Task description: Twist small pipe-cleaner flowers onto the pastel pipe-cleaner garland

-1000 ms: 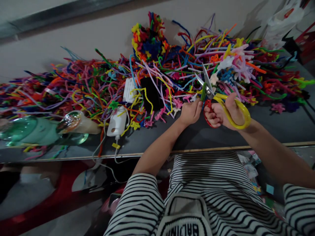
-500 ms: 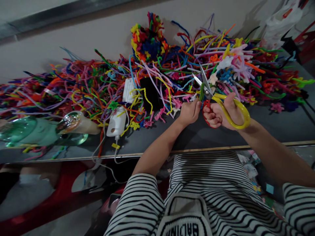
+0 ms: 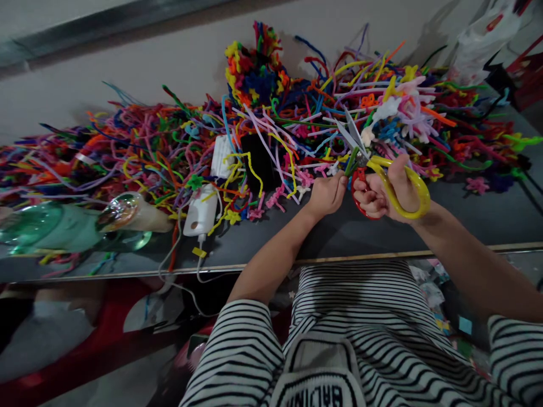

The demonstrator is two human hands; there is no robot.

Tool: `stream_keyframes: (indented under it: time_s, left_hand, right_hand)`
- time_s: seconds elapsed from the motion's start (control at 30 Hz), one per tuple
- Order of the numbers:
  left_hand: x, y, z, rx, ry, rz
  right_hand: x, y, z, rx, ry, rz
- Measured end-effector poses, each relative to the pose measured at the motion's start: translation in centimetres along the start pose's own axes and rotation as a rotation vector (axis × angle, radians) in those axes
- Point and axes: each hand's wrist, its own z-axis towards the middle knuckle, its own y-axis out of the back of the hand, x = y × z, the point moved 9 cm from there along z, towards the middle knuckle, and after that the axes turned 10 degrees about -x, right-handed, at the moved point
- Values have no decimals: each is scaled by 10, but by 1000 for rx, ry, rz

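My right hand [image 3: 388, 189] grips a pair of scissors [image 3: 418, 204] with one yellow and one red handle; the blades are parted and point up and away to the left. Pinched in my left hand [image 3: 327, 195] is a short green pipe cleaner piece [image 3: 351, 161]. It rises from my fingertips beside the scissors' pivot, close to the blades; whether it touches them I cannot tell. Just beyond the blades lies a white flower-shaped piece [image 3: 367, 135] on the pile.
A heap of colourful pipe cleaners [image 3: 161, 141] runs along the grey table [image 3: 254, 240]. A black phone-like slab [image 3: 257, 164] and a white power bank [image 3: 201, 210] with a cable lie within it. At the left rests a green bottle [image 3: 63, 226]. A plastic bag [image 3: 483, 45] hangs back right.
The scissors have shifted slightly to the right, and the blades have moved a little. The green piece now leans right and looks shorter. My left hand has barely moved.
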Motion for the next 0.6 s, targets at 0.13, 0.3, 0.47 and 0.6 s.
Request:
stream_keyframes:
  time_s: [0.13,0.3,0.47,0.6]
  left_hand:
    - [-3,1,0,-18,-66,81]
    - [-3,6,0,-36,-41,79]
    - [-3,9,0,-59,2,29]
    - [-2,10,0,-85,13,5]
  right_hand:
    - [3,4,-1,-24,14,0]
    - [16,13,-8,-71,20,-5]
    - [46,47,-20,-245,14,-81]
    - [82,114,-34,-501,220,-407]
